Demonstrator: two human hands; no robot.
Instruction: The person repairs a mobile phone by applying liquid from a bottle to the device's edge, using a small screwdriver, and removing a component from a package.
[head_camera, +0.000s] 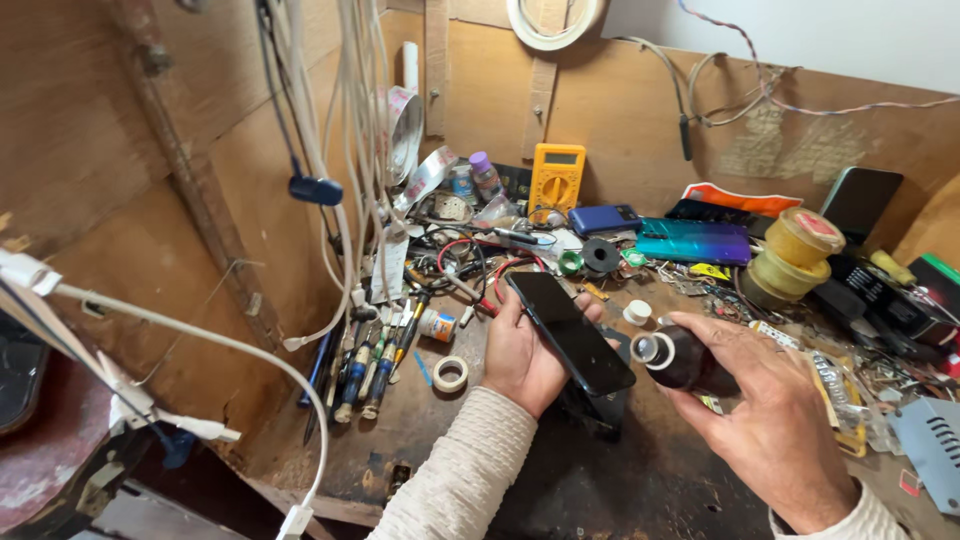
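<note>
1. Head view, looking down on a crowded wooden workbench (420, 440); its near edge is cut off by the bottom of the frame.
2. Left hand (520, 360): a dark smartphone (570, 332) is cradled in the palm, screen up and tilted, the fingers curled round its underside and left edge. Much of the fingers is hidden behind the phone.
3. Right hand (780, 420): a small dark bottle (685, 360) is gripped between thumb and fingers, tipped on its side, its open white-rimmed mouth turned toward the phone's right edge. Whether mouth and phone touch cannot be told. The bottle's base is covered by the fingers.
4. A small white cap (637, 312) is seen on the bench just beyond the bottle.
5. A dark object under the phone is mostly hidden; its kind cannot be made out.
6. Left of the left hand: a roll of tape (450, 373) lying flat and a row of screwdrivers (370, 365), the tips lost in clutter.
7. Farther back: a yellow multimeter (556, 180) leaned against the back board, a blue phone (604, 219) and a teal phone (693, 241) lying flat, stacked yellow tape rolls (790, 255).
8. White cables (200, 345) cross the left foreground, both ends cut off.
9. Small parts at the right edge are too jumbled to identify.
</note>
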